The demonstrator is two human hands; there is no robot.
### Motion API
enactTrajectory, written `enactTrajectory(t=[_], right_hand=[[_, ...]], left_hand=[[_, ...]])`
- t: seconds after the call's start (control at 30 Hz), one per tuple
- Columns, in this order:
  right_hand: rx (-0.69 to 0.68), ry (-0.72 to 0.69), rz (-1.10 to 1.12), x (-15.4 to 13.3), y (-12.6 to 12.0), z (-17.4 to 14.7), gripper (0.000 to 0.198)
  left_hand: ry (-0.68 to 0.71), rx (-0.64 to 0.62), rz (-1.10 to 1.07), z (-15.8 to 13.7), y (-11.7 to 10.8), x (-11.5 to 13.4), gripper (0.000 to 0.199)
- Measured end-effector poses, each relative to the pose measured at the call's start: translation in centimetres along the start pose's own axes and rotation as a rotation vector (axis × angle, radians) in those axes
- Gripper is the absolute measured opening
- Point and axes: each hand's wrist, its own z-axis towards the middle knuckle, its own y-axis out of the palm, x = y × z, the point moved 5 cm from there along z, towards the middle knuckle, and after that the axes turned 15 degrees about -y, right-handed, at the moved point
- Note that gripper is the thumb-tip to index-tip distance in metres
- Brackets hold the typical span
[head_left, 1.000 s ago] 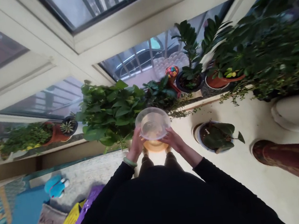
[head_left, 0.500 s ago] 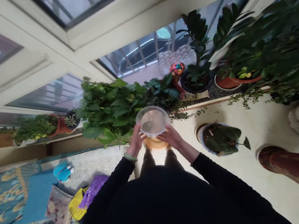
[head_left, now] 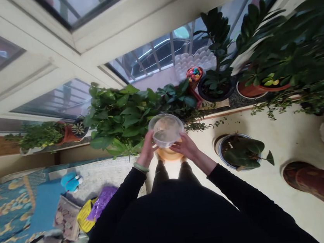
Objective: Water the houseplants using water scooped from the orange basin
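Between my hands is a clear plastic bowl (head_left: 167, 130), round and see-through. My left hand (head_left: 147, 148) grips its left side, a pale green bangle on the wrist. My right hand (head_left: 186, 146) closes on the right side of the bowl, fingers curled under it. Whatever may be inside the bowl cannot be made out. Below it, partly hidden by bowl and hands, shows a round orange-yellow object (head_left: 169, 154) near my feet. Broad green leaves of a potted plant (head_left: 122, 110) lie just past the bowl's left side.
Potted plants line the windowsill; a small pot of colourful balls (head_left: 194, 74) stands among them. On the floor at right are a potted plant (head_left: 240, 151) and a reddish-brown cylinder (head_left: 321, 185). At left, a bed or couch (head_left: 97, 171) bears a blue toy (head_left: 71, 182) and a purple packet (head_left: 102, 202).
My view has shifted slightly, so the plants and floor items on the right sit a little farther right. Both hands keep hold of the bowl, which has barely moved.
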Motion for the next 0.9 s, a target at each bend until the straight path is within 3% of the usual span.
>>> enactTrajectory(t=[0.3,0.57,0.7,0.9], right_hand=[[-0.051,-0.007,-0.009,-0.3,-0.7,0.9,0.057],[-0.047,0.024,-0.003,-0.7,-0.4,0.8,0.049],[-0.045,0.018,-0.015,-0.8,-0.3,0.7,0.053],[-0.044,0.029,-0.011,-0.9,-0.2,0.7,0.056]], left_hand=[[-0.018,-0.005,-0.002,-0.2,0.7,0.6,0.069],[0.0,-0.01,0.012,-0.5,1.1,0.9,0.074],[0.002,-0.011,0.023,-0.5,1.1,1.0,0.076],[-0.009,0.005,0.015,-0.5,1.2,1.2,0.066]])
